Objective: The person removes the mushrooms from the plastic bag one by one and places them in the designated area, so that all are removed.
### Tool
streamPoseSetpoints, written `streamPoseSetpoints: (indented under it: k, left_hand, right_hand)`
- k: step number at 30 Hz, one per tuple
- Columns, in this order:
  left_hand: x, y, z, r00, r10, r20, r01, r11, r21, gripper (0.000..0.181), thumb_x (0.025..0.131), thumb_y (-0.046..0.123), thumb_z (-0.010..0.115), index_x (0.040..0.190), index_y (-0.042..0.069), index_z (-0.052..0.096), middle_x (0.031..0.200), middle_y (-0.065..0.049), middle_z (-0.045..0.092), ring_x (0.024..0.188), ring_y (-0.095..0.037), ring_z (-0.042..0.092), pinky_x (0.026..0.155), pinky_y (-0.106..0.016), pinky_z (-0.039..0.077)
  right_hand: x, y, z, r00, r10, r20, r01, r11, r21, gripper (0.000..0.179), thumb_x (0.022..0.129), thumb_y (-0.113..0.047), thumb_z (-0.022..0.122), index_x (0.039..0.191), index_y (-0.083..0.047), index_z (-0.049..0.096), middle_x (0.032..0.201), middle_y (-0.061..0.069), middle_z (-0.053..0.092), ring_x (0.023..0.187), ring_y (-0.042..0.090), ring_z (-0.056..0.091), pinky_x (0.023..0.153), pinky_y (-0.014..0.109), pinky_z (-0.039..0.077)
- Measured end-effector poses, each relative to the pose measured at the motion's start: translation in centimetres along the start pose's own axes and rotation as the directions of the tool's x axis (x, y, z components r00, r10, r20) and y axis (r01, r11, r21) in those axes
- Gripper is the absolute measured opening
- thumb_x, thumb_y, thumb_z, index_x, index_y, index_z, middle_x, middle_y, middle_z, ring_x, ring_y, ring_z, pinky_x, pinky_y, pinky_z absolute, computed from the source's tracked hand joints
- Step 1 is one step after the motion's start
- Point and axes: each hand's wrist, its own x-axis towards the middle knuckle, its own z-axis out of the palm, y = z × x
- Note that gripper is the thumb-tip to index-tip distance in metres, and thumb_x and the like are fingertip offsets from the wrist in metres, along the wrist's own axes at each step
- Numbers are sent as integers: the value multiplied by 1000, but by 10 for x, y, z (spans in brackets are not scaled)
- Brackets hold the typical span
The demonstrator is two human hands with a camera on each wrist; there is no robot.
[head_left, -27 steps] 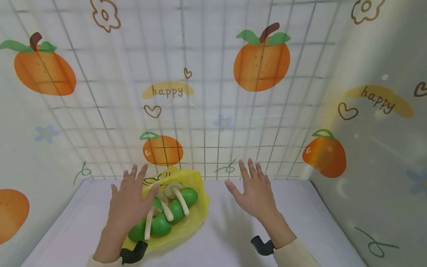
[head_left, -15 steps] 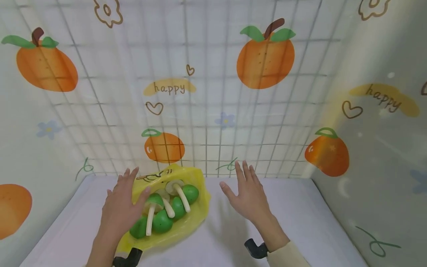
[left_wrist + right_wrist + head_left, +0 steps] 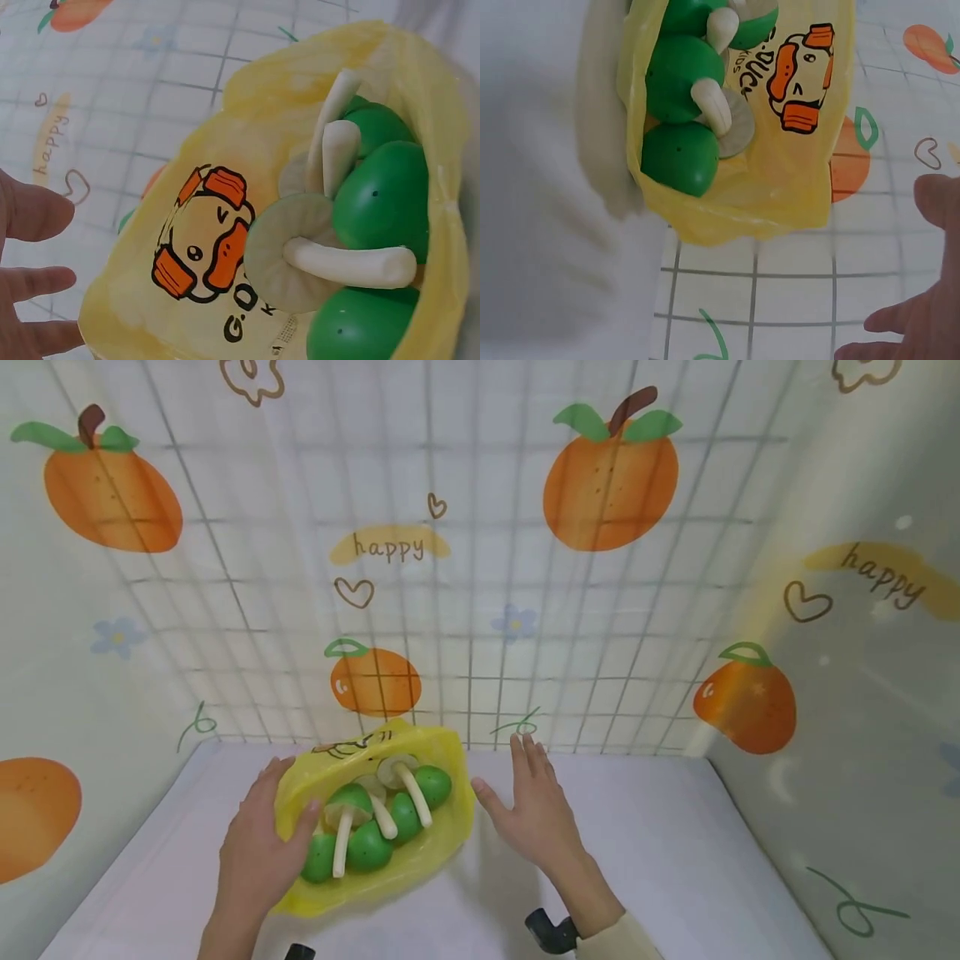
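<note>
A yellow plastic bag point(image 3: 442, 847) lies on the table with its mouth facing the person. Inside are several toy mushrooms point(image 3: 370, 847) with green caps and pale stems. My left hand point(image 3: 255, 852) is at the bag's left edge, fingers extended and thumb apart, overlapping the bag in the head view. On the other side, my right hand point(image 3: 536, 818) holds nothing; its fingers point forward and its thumb tip is close to the bag's right edge. Both wrist views show the duck print on the bag point(image 3: 127, 300) and the mushrooms point(image 3: 682, 82) near its opening.
A white table point(image 3: 637, 860) carries the bag. Behind it hangs a gridded curtain point(image 3: 480, 560) printed with oranges and "happy" lettering, and patterned sheets close in the left and right sides. Black curved pieces point(image 3: 551, 932) sit at the wrists.
Both hands have shifted left and the right hand has come closer to the bag. The left hand has moved off the mushrooms to the bag's left edge. The head view has tilted slightly downward.
</note>
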Motion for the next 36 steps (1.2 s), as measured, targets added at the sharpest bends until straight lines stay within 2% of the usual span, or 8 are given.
streamPoseSetpoints:
  k: [4, 11, 23, 27, 30, 36]
  left_hand:
    - [-4, -8, 5, 999, -22, -48, 20, 999, -28, 61, 103, 29, 65, 157, 10, 44, 165, -21, 37, 148, -49, 36, 111, -74, 34]
    - [-11, -16, 8, 993, -52, -102, 34, 983, -178, 55, 99, 15, 71, 149, 5, 51, 161, -20, 44, 149, -46, 37, 116, -68, 33]
    - [-20, -20, 10, 991, -123, -59, 103, 959, -266, 36, 99, 7, 70, 132, 6, 55, 163, -20, 41, 153, -45, 30, 121, -67, 26]
    - [-23, -22, 12, 991, -119, -68, 95, 953, -287, 34, 99, 4, 69, 130, 7, 59, 163, -19, 42, 153, -44, 30, 122, -66, 25]
    - [-25, -25, 14, 991, -96, -88, 64, 949, -308, 33, 98, 1, 70, 129, 8, 62, 162, -19, 43, 153, -43, 31, 122, -65, 26]
    - [-29, -27, 16, 990, -53, -130, 7, 942, -336, 34, 95, -3, 70, 127, 9, 66, 159, -16, 47, 152, -42, 34, 121, -65, 27]
  right_hand:
    - [-1, -5, 9, 1000, -6, -1, 6, 1000, 30, 95, 102, -64, 53, 167, -2, 22, 173, 21, 17, 157, 45, 18, 117, 71, 30]
    - [-4, -14, 23, 1000, -22, 10, 21, 996, 91, 90, 103, -57, 57, 164, 1, 27, 170, 22, 25, 155, 45, 26, 116, 68, 33]
    - [-9, -29, 45, 999, -35, -14, 37, 985, 171, 86, 103, -58, 57, 159, 4, 37, 163, 24, 38, 148, 45, 39, 114, 65, 39]
    - [-10, -33, 54, 998, -54, -42, 62, 974, 220, 82, 102, -54, 61, 155, 5, 42, 157, 23, 46, 141, 43, 48, 112, 62, 44]
    - [-11, -36, 59, 998, -47, -51, 58, 967, 249, 80, 101, -52, 63, 153, 6, 46, 153, 21, 52, 137, 42, 53, 109, 61, 46]
    - [-10, -40, 69, 999, -22, -38, 31, 965, 260, 76, 100, -50, 65, 149, 7, 50, 149, 21, 55, 135, 44, 54, 110, 61, 46]
